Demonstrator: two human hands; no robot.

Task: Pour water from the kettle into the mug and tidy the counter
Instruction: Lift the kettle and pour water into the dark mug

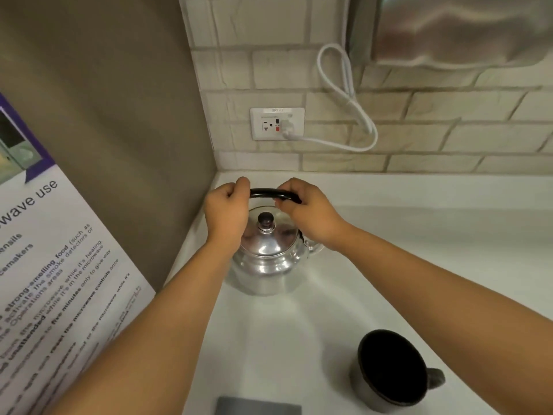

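A shiny metal kettle [263, 265] with a black lid knob stands on the white counter [419, 250] near the back left corner. Its black arched handle [266, 193] stands upright over the lid. My left hand [227, 208] grips the handle's left end and my right hand [305, 211] grips its right end. A grey mug [392, 372] with a dark inside stands upright at the front right, its handle pointing right. It is apart from both hands.
A brown side wall with a microwave-use poster [59, 280] runs along the left. On the tiled back wall are an outlet [276, 124] and a looped white cable [350, 115]. A grey flat object [257, 407] lies at the counter's front edge.
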